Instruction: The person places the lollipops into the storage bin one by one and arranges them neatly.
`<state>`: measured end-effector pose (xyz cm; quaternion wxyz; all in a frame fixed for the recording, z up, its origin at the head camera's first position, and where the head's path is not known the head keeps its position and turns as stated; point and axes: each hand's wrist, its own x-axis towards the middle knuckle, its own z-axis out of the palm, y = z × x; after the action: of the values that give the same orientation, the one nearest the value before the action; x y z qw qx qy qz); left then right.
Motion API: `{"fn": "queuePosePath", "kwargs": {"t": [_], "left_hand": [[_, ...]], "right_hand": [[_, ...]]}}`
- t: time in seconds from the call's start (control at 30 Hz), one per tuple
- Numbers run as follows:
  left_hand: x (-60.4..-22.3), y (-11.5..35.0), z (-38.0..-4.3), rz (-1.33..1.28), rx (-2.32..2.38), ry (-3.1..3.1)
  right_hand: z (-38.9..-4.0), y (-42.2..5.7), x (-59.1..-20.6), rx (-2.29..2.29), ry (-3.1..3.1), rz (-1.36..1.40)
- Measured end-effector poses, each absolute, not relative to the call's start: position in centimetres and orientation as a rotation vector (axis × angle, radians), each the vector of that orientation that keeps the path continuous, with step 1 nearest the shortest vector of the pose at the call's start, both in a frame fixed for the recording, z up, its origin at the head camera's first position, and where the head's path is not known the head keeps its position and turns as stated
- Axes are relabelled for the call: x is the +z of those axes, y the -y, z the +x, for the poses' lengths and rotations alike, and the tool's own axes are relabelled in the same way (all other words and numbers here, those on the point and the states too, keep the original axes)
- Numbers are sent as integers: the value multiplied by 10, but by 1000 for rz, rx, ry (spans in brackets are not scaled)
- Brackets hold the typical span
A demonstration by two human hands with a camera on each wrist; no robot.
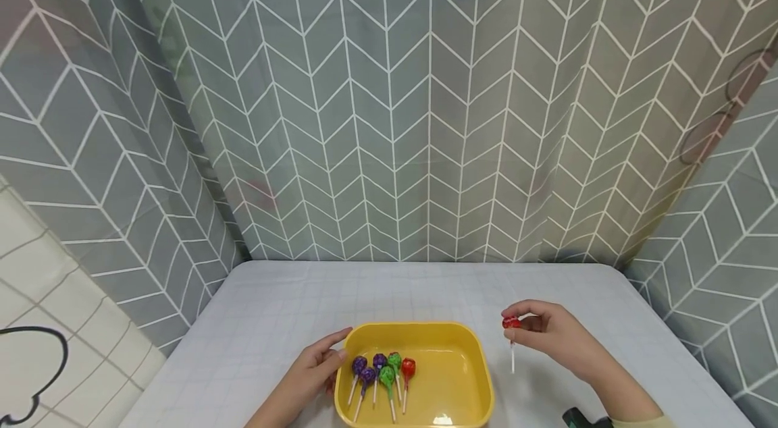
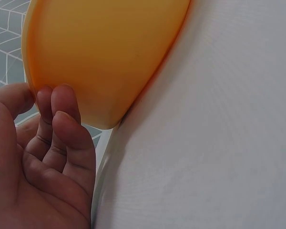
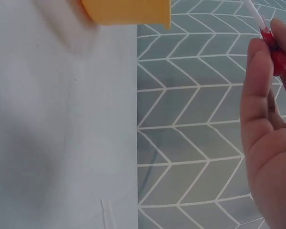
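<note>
My right hand (image 1: 556, 337) pinches a red-wrapped lollipop (image 1: 511, 323) by its candy head, held to the right of a yellow tray (image 1: 450, 374). Its white stick points down toward the table in the head view. In the right wrist view the red wrapper (image 3: 280, 61) shows between thumb and fingers. At the tray's left side my left hand (image 1: 310, 374) grips the rim, its fingertips (image 2: 64, 100) against the outer wall in the left wrist view. Inside the tray, on the left, lie several lollipops: purple ones (image 1: 360, 365), green ones (image 1: 387, 375) and a red one (image 1: 408, 367).
A white-covered table (image 1: 273, 300) carries the tray near its front. Grey curtains (image 1: 413, 144) with white chevron lines stand behind and at both sides. A dark object (image 1: 577, 418) shows by the right forearm. White tiled surface (image 1: 55, 293) lies at far left.
</note>
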<state>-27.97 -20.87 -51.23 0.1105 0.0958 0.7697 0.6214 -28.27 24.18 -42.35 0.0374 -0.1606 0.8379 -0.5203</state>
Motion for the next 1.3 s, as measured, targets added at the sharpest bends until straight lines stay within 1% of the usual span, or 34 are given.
{"fn": "queuePosePath", "kwargs": {"t": [0.2, 0.47, 0.87, 1.1, 1.3], "left_hand": [[-515, 208, -281, 296, 1836, -2250], [-517, 208, -281, 303, 1845, -2239], [-518, 207, -280, 324, 1839, -2233], [-516, 208, -280, 305, 1839, -2238], [-514, 209, -279, 300, 1827, -2258]], "right_hand": [[-282, -236, -422, -1571, -2617, -488], [-288, -218, -415, -1544, -2605, -572], [-297, -194, -420, -1444, -2580, -623], [-298, -178, -420, -1396, -2532, -742], [-300, -167, -421, -1259, -2557, -807]]}}
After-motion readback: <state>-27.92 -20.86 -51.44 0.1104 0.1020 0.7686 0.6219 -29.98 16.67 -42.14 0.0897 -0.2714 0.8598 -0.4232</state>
